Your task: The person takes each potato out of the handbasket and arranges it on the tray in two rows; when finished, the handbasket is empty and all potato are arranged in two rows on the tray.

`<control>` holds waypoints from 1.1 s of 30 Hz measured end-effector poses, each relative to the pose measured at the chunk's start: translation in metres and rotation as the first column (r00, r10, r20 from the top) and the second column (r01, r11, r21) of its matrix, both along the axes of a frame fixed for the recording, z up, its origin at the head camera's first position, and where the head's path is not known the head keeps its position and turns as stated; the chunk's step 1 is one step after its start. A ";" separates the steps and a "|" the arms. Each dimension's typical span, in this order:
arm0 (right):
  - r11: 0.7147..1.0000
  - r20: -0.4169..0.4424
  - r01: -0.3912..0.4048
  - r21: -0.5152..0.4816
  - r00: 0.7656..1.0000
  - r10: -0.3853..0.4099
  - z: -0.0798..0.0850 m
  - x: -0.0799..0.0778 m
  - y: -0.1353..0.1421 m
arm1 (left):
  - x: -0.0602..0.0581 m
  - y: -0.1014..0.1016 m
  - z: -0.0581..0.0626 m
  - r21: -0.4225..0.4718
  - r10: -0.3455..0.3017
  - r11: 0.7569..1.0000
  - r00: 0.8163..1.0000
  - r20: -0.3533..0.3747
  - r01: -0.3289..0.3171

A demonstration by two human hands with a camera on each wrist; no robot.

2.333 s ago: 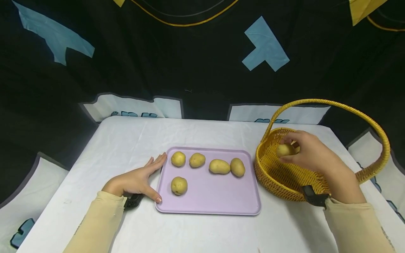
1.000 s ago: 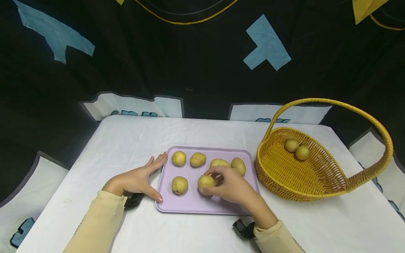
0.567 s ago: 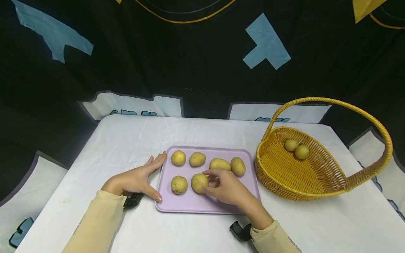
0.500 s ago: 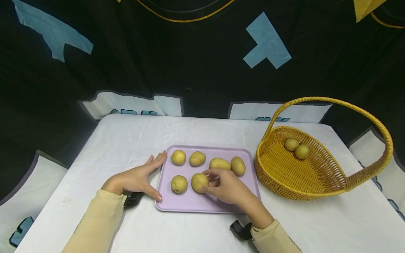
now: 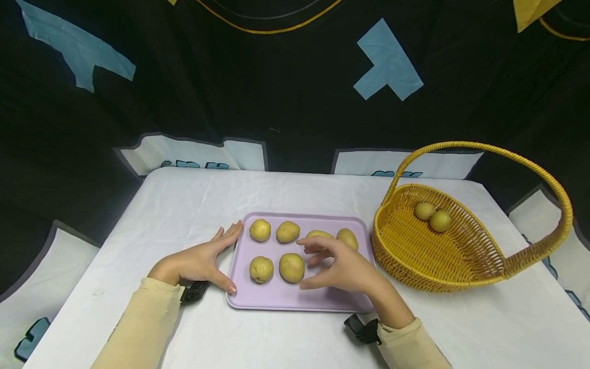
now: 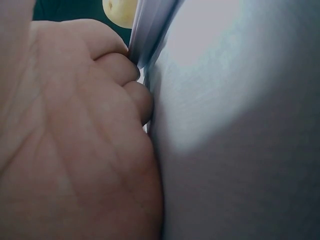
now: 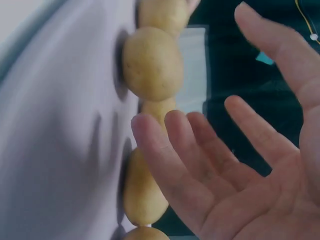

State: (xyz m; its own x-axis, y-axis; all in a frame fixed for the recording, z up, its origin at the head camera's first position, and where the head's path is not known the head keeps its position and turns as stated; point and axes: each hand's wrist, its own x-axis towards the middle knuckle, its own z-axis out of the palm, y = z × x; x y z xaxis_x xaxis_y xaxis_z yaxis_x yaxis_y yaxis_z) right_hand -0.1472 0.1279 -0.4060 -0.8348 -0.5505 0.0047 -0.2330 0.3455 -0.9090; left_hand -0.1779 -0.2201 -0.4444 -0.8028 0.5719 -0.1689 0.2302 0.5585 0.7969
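Observation:
My left hand (image 5: 203, 261) rests with spread fingers along the left edge of the lilac tray (image 5: 318, 294). On the tray's right half my right hand (image 5: 343, 266) hovers, fingers and thumb apart and nothing between them. Just left of its fingertips sits a round potato (image 5: 291, 267), seen apart from the fingers in the right wrist view too. A second potato (image 5: 261, 269) lies left of that one. Along the back of the tray are a round potato (image 5: 260, 230), an oval one (image 5: 288, 232), and two more partly behind my right hand: a long potato (image 5: 319, 234) and an oval potato (image 5: 348, 238).
A yellow woven basket (image 5: 433, 256) with a tall arched handle (image 5: 479, 146) stands right of the tray. Inside it, near the back, lie two potatoes (image 5: 440, 221). A white cloth (image 5: 193, 333) covers the table, with a dark curtain (image 5: 276, 102) behind.
My right hand came from the basket to the tray with a potato, set it down in the front row, then let go and drew back slightly right. My left hand stayed put.

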 end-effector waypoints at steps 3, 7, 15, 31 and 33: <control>0.999 0.028 -0.025 -0.040 0.999 0.026 0.002 -0.002 0.005 | 0.000 0.000 0.000 0.003 0.003 1.000 1.000 0.004 -0.003; 0.998 0.050 -0.036 -0.056 0.998 0.039 0.003 -0.003 0.006 | 0.001 0.000 -0.001 0.000 0.005 1.000 1.000 0.004 -0.005; 0.997 0.022 -0.042 -0.061 0.999 0.044 0.005 -0.004 0.010 | 0.001 -0.001 -0.001 -0.007 0.009 1.000 1.000 0.002 -0.009; 0.994 0.014 0.105 -0.015 0.994 -0.105 0.044 -0.005 0.067 | 0.000 0.001 -0.002 -0.012 0.002 1.000 1.000 0.012 -0.002; 0.993 -0.018 0.119 0.016 0.993 -0.119 0.050 -0.008 0.079 | 0.000 0.000 -0.001 -0.019 0.003 1.000 1.000 0.011 -0.003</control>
State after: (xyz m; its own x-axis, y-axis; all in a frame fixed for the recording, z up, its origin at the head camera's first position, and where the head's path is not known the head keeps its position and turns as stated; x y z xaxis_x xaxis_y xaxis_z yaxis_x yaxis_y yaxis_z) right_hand -0.1551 0.2068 -0.3557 -0.8943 -0.4474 0.0107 -0.2045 0.3872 -0.8990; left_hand -0.1783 -0.2201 -0.4453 -0.8025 0.5662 -0.1881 0.2201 0.5740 0.7887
